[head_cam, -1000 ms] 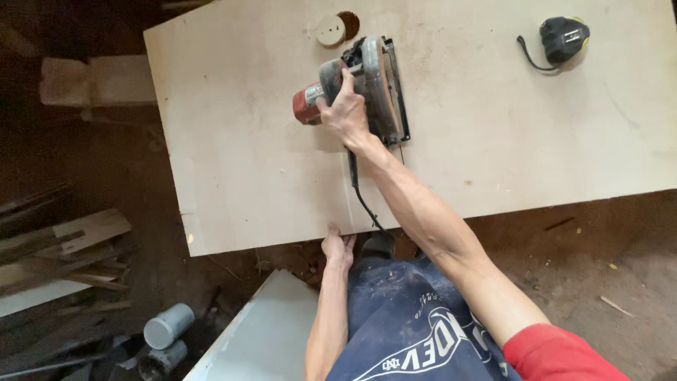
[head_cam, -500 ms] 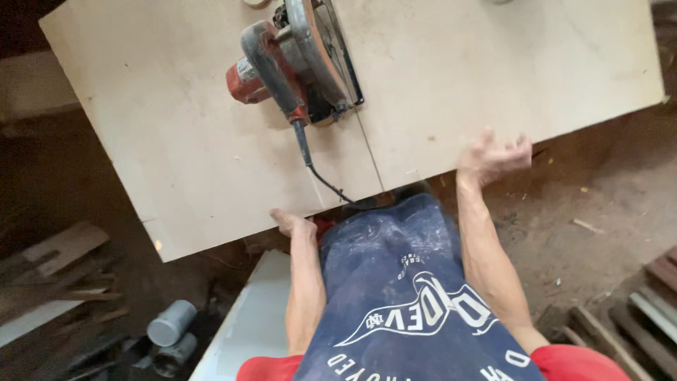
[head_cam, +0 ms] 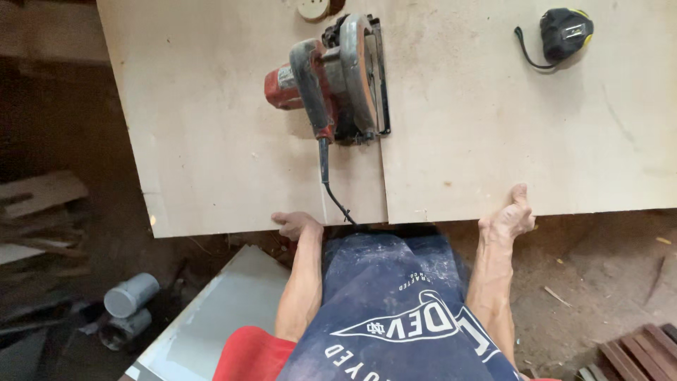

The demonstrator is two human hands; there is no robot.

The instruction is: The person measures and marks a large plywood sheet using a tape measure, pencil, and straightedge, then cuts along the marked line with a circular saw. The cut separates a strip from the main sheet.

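A large pale plywood sheet (head_cam: 211, 141) lies in front of me, with a thin saw cut running from the near edge up to a red and grey circular saw (head_cam: 331, 77) resting on it. The saw's black cord (head_cam: 330, 185) hangs over the near edge. My left hand (head_cam: 296, 224) grips the near edge just left of the cut. To the right of the cut, my right hand (head_cam: 509, 215) holds the same edge, fingers curled under the board. Neither hand touches the saw.
A black and yellow tape measure (head_cam: 564, 32) and a small round wooden disc (head_cam: 314, 8) lie on the far part of the sheet. Below on the dirt floor are a grey panel (head_cam: 226, 310), grey pipe pieces (head_cam: 130, 295), wood offcuts (head_cam: 42, 197) and slats (head_cam: 635, 353).
My right hand let go of the saw's handle, came back toward me and took hold of the sheet's near edge. The saw stays parked on the sheet. My left hand stays at the edge.
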